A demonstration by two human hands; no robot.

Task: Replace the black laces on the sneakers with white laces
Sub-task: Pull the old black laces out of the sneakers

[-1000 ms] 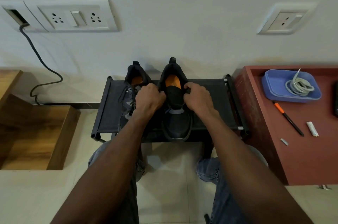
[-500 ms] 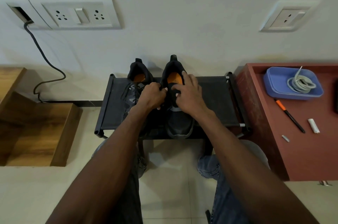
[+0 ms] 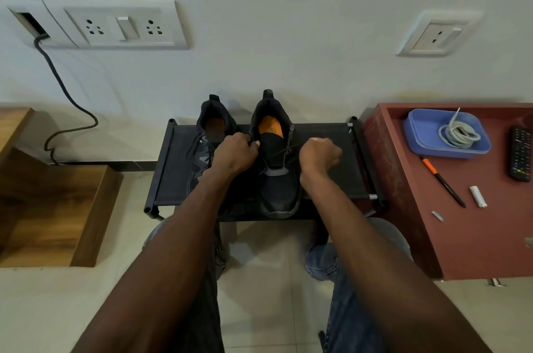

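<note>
The left sneaker is lying half hidden behind the left hand and forearm, so only its heel, orange insole and a patterned grey side are showing; its lacing is too dark to make out. The toe end of that sneaker is disappearing under the arm. The right sneaker is sitting in plain sight, matte black with an orange insole, a grey band across the tongue and a rounded rubber toe.

The left hand is curling its fingers against the collar of the right sneaker, gripping its edge. The right hand is making a fist just beside the shoe, pinching the thin black lace, which is stretching taut from the eyelets to the fist; the fingertips themselves are hidden.

Both sneakers are standing on a low black bench with a woven fabric top and tube frame, heels toward the wall. The white laces are lying coiled in a shallow blue plastic tray on a red-brown table, well apart from the shoes. Near the tray an orange-and-black pen is lying, and a dark remote is being cut off at the frame's edge.
</note>
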